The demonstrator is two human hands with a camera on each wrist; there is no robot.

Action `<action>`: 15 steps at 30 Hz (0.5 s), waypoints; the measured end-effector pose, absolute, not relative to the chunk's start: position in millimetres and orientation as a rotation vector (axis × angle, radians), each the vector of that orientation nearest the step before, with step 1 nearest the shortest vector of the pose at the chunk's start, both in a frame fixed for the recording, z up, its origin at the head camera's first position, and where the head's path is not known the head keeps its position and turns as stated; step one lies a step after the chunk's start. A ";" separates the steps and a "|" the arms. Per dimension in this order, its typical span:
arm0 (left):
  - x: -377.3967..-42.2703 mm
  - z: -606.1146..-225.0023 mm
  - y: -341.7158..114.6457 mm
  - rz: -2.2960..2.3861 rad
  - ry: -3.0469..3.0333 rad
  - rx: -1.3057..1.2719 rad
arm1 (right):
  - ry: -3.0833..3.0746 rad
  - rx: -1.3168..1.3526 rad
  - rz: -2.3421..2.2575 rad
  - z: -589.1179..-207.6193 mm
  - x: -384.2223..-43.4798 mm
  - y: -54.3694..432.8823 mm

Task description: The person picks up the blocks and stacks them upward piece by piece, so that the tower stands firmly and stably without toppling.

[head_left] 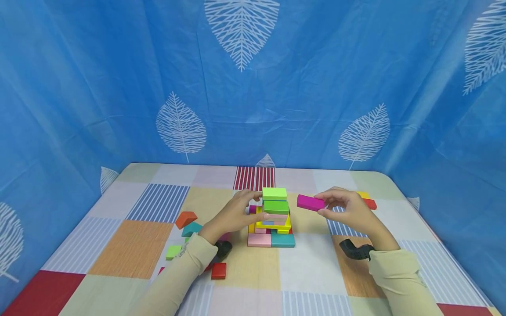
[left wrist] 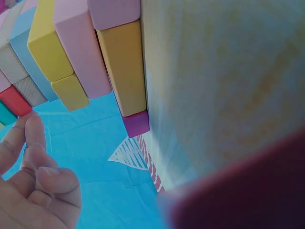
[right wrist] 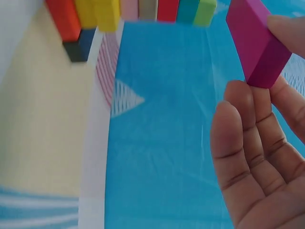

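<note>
A tower of coloured wooden blocks (head_left: pixel 276 207) stands on the table, with light green and green blocks at its top. On its left side is my left hand (head_left: pixel 236 213), thumb toward the front. In the left wrist view, fingertips touch near a red block (left wrist: pixel 15 100) high in the tower, while lower fingers bend inward. Right of the tower, my right hand (head_left: pixel 348 210) pinches one end of a magenta rectangular block (head_left: pixel 311 202) between thumb and fingers. That block (right wrist: pixel 262 45) is held in the air, apart from the tower; the other fingers of this hand curve loosely below.
Loose blocks lie left of the tower, including an orange one (head_left: pixel 186 219), a teal one (head_left: pixel 191 228), a light green one (head_left: pixel 173 252) and a red one (head_left: pixel 218 271). A red block (head_left: pixel 370 203) and a yellow one lie behind the right hand. Blue curtains surround the patchwork tablecloth (head_left: pixel 118 245).
</note>
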State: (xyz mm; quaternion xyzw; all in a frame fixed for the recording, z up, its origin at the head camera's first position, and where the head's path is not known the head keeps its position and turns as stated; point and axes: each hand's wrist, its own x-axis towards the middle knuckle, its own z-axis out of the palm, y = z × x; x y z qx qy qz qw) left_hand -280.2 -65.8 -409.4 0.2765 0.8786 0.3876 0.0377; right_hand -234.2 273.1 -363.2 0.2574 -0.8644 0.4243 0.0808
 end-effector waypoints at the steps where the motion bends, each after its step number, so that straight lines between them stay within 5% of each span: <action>1: -280.0 -409.3 -65.8 1.190 2.698 0.850 | -2.580 0.783 1.279 -363.0 -234.4 269.5; 15: -278.1 -409.7 -64.6 1.180 2.710 0.850 | -2.643 0.858 1.350 -367.0 -247.3 231.4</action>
